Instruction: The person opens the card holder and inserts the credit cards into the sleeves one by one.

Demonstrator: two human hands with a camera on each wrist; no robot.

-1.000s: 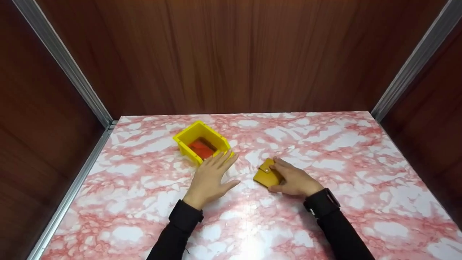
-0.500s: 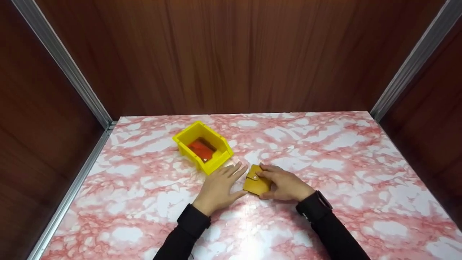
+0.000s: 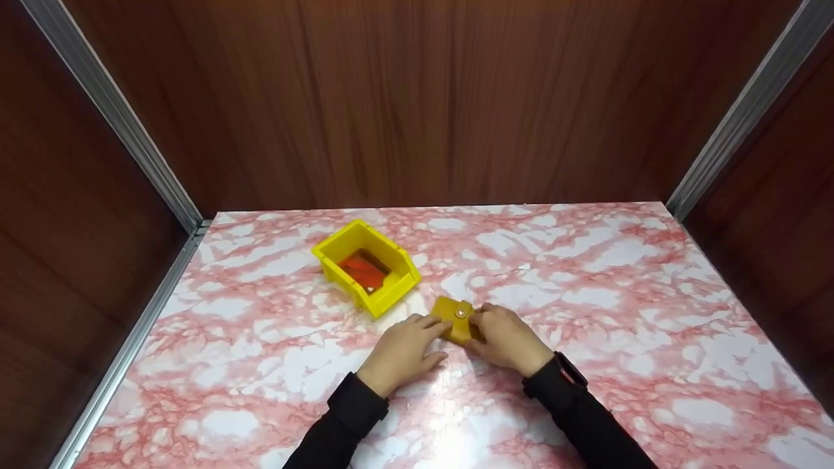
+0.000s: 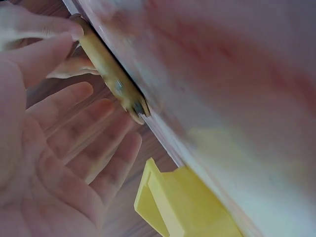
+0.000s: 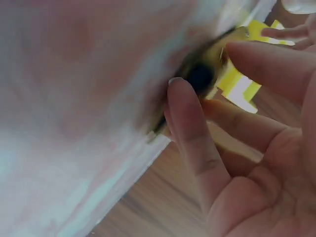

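Note:
A mustard-yellow wallet point(image 3: 459, 330) with a snap-button strap lies on the marbled table in the head view. My right hand point(image 3: 508, 340) grips its right side between thumb and fingers. The right wrist view shows that thumb point(image 5: 190, 128) against the wallet's edge, which is blurred and has a dark patch. At the left side of the wallet is my left hand point(image 3: 402, 352), its fingertips over or against the near-left edge. From the left wrist, the fingers of the left hand point(image 4: 74, 143) look spread and fairly straight, with the wallet point(image 4: 111, 71) beyond them.
A yellow plastic bin point(image 3: 397, 296) stands behind and left of the hands. Inside it lies a flat red-orange item point(image 3: 365, 272) with a dark strip. Brown wood-grain panels point(image 3: 391, 104) enclose the pink-and-white table point(image 3: 228, 365) at the back and sides.
My right hand has slid the wallet leftward and turned it. My left hand has drawn back from the bin's front edge to the wallet's left side. The bin stays put.

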